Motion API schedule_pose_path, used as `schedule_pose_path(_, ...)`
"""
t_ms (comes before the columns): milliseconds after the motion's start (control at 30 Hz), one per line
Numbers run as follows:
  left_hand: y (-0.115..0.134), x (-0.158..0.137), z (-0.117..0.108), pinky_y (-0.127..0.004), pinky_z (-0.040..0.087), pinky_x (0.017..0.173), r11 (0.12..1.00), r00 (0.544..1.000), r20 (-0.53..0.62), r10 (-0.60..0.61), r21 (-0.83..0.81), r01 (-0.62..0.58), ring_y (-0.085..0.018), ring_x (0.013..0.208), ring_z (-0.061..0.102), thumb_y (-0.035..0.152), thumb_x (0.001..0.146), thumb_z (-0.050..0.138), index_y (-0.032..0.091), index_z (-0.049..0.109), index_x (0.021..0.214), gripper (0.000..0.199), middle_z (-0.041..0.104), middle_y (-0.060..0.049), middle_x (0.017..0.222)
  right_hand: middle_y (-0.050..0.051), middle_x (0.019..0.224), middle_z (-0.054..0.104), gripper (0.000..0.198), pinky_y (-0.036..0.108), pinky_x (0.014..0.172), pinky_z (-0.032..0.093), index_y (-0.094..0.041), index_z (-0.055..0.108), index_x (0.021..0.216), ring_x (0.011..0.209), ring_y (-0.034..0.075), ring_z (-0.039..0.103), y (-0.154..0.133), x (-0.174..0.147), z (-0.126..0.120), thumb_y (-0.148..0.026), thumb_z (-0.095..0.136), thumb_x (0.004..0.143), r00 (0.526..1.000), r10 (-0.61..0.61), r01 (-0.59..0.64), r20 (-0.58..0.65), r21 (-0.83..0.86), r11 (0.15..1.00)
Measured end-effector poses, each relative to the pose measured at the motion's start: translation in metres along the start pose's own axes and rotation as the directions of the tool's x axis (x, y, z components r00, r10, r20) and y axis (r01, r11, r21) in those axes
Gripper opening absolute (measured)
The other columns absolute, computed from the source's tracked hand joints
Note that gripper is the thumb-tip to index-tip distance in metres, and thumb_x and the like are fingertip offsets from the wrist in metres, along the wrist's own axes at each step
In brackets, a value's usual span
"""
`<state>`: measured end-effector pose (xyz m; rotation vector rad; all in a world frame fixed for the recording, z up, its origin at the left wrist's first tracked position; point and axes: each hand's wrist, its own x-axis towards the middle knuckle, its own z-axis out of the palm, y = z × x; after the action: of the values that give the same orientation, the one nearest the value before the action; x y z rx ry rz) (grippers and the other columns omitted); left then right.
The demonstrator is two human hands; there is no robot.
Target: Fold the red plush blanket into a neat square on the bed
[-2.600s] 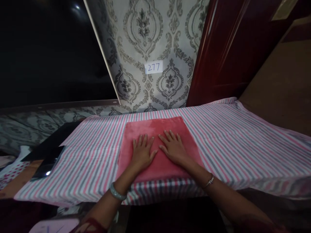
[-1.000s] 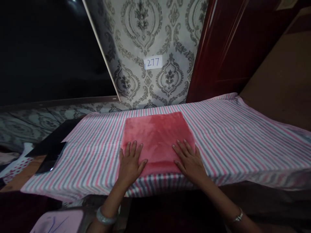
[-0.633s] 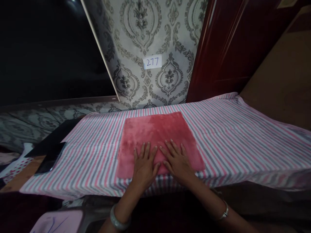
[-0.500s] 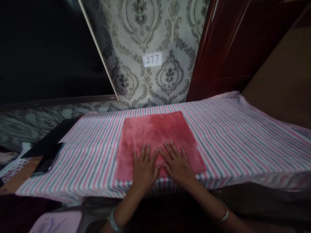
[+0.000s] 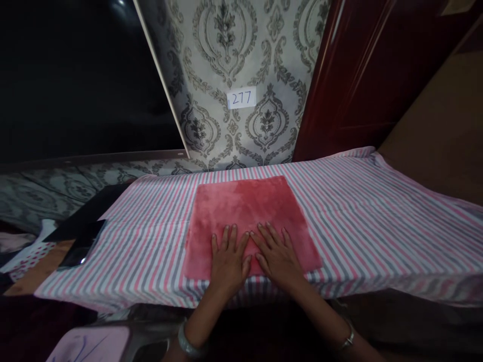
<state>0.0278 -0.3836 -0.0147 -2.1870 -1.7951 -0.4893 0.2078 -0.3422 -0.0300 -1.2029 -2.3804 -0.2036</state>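
Observation:
A soft red plush cloth [image 5: 241, 203], roughly square, lies flat on a pink, grey and white striped tablecloth [image 5: 350, 211]. My left hand [image 5: 230, 261] rests palm down on the near part of the plush cloth, fingers spread. Beside it, my right hand [image 5: 278, 256] lies flat on the same cloth, also with fingers apart. The two index fingertips nearly meet. Neither hand grips anything. The palms hide part of the cloth's near edge.
A dark phone-like slab [image 5: 83, 246] lies at the left end of the table. A large black screen [image 5: 83, 80] stands behind on the left. A numbered paper [image 5: 241, 97] is on the patterned wall. A pink-topped stool [image 5: 90, 344] is at lower left.
The view has shifted slightly, so the scene sits a little further right. Both hands stay flat on the plush cloth, with no clear movement against it.

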Motion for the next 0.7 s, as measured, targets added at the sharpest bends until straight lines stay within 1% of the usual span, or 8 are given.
schedule_pose_path(167, -0.002, -0.001, 0.000, -0.066, 0.016, 0.117, 1.000, 1.000, 0.004, 0.024, -0.001, -0.024, -0.035, 0.147, 0.031, 0.043, 0.093, 0.053, 0.031, 0.044, 0.149, 0.058, 0.037, -0.012, 0.159, 0.005, 0.159, 0.036, 0.056, 0.056, 0.117, 0.013, -0.029, 0.041, 0.151, 0.147, 0.028, 0.028, -0.001, -0.001, 0.001, -0.030, 0.044, 0.096, 1.000, -0.017, 0.017, -0.011, -0.013, 1.000)
schedule_pose_path(233, -0.007, -0.003, -0.003, -0.064, 0.017, 0.118, 0.999, 0.999, 0.010, 0.049, 0.004, -0.049, -0.033, 0.147, 0.031, 0.044, 0.093, 0.053, 0.030, 0.041, 0.151, 0.060, 0.036, -0.011, 0.160, 0.006, 0.160, 0.035, 0.056, 0.057, 0.117, 0.015, -0.028, 0.041, 0.152, 0.147, 0.028, 0.027, 0.000, -0.003, 0.001, -0.029, 0.045, 0.095, 1.000, -0.028, 0.028, -0.011, -0.021, 0.999)
schedule_pose_path(300, -0.017, -0.006, -0.007, -0.064, 0.017, 0.118, 0.998, 0.998, 0.018, 0.055, 0.020, -0.055, -0.032, 0.147, 0.031, 0.044, 0.093, 0.054, 0.029, 0.039, 0.152, 0.062, 0.037, -0.011, 0.159, 0.007, 0.159, 0.035, 0.056, 0.057, 0.116, 0.019, -0.029, 0.040, 0.152, 0.147, 0.027, 0.028, 0.005, -0.006, -0.001, -0.031, 0.045, 0.096, 0.998, -0.055, 0.055, -0.004, -0.019, 0.998)
schedule_pose_path(400, -0.040, -0.012, -0.015, -0.068, 0.017, 0.116, 0.998, 1.000, 0.020, -0.010, 0.055, 0.009, -0.034, 0.146, 0.034, 0.044, 0.094, 0.052, 0.026, 0.041, 0.151, 0.060, 0.039, -0.013, 0.158, 0.007, 0.157, 0.040, 0.054, 0.058, 0.114, 0.022, -0.030, 0.040, 0.152, 0.145, 0.027, 0.031, 0.022, -0.009, -0.007, -0.034, 0.042, 0.098, 0.998, -0.061, 0.061, -0.009, -0.025, 0.998)
schedule_pose_path(500, -0.062, -0.020, -0.018, -0.069, 0.023, 0.114, 0.989, 0.993, 0.004, -0.120, 0.085, 0.119, -0.036, 0.147, 0.032, 0.045, 0.096, 0.048, 0.023, 0.045, 0.149, 0.057, 0.038, -0.016, 0.158, 0.009, 0.155, 0.043, 0.052, 0.060, 0.114, 0.023, -0.027, 0.045, 0.149, 0.146, 0.030, 0.030, 0.041, -0.010, -0.009, -0.036, 0.040, 0.099, 0.997, 0.005, -0.010, -0.071, -0.073, 0.997)
schedule_pose_path(600, -0.073, -0.025, -0.015, -0.063, 0.034, 0.111, 0.979, 0.982, -0.025, -0.189, 0.073, 0.191, -0.035, 0.149, 0.026, 0.044, 0.098, 0.044, 0.022, 0.044, 0.149, 0.056, 0.033, -0.016, 0.160, 0.009, 0.158, 0.038, 0.052, 0.060, 0.113, 0.026, -0.026, 0.044, 0.150, 0.147, 0.031, 0.027, 0.051, -0.013, -0.005, -0.036, 0.039, 0.099, 0.991, 0.046, -0.059, -0.123, -0.106, 0.993)
schedule_pose_path(700, -0.076, -0.027, -0.008, -0.056, 0.041, 0.108, 0.979, 0.979, -0.042, -0.199, 0.023, 0.200, -0.032, 0.151, 0.023, 0.042, 0.099, 0.039, 0.020, 0.042, 0.150, 0.055, 0.031, -0.017, 0.161, 0.008, 0.160, 0.035, 0.055, 0.059, 0.111, 0.031, -0.028, 0.037, 0.154, 0.149, 0.030, 0.025, 0.049, -0.016, 0.000, -0.037, 0.039, 0.100, 0.990, 0.060, -0.073, -0.131, -0.099, 0.992)
